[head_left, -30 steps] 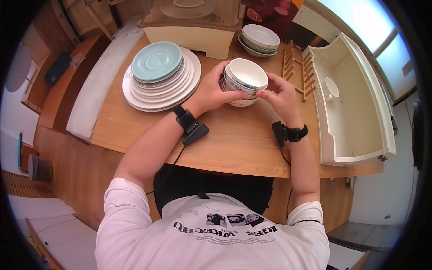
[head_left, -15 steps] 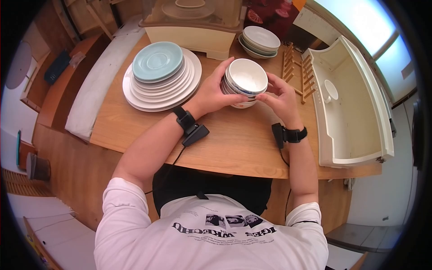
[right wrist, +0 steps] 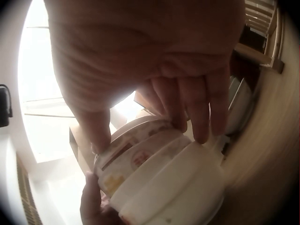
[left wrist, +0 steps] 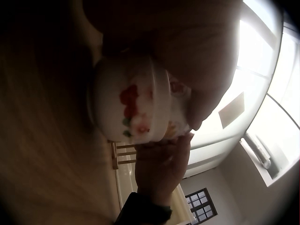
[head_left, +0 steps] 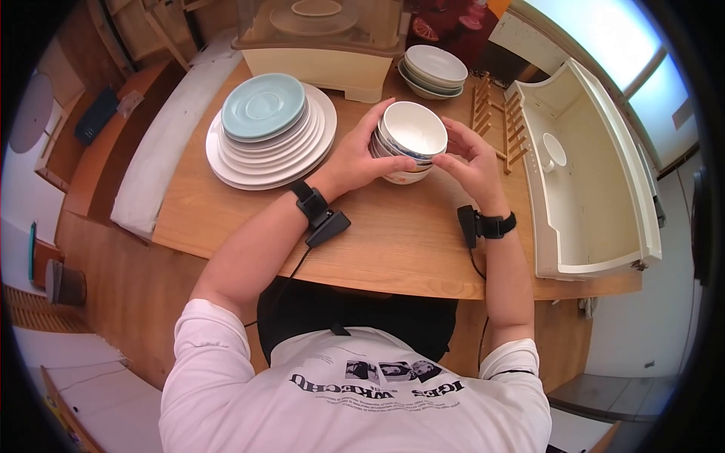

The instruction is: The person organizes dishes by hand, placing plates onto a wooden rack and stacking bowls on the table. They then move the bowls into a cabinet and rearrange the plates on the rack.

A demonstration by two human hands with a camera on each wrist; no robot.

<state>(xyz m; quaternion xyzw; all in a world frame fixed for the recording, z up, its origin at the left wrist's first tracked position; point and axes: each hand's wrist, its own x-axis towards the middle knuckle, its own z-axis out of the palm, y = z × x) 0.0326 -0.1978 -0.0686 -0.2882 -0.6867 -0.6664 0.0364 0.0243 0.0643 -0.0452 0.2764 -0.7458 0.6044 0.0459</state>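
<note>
A stack of several white bowls (head_left: 415, 130) with printed patterns stands on the wooden table, held between two hands. My left hand (head_left: 358, 154) grips its left side, thumb across the near side. My right hand (head_left: 473, 164) has its thumb and fingertips on the upper bowls at the right. In the left wrist view, the lowest bowl (left wrist: 129, 105) shows red flowers, with the left hand (left wrist: 187, 42) over the stack. The right wrist view shows the nested bowls (right wrist: 164, 173) tilted in the picture under the right hand (right wrist: 150, 51).
At the left stands a plate stack topped by a pale blue plate (head_left: 263, 106). Behind are a lidded cream container (head_left: 317, 66) and more bowls (head_left: 436, 66). To the right lie a wooden rack (head_left: 516, 132) and a cream bin (head_left: 596, 253) holding a white cup (head_left: 555, 149).
The top bowls have shifted slightly in the hands, and less of the blue pattern shows than a second ago. Both hands stay around the stack.
</note>
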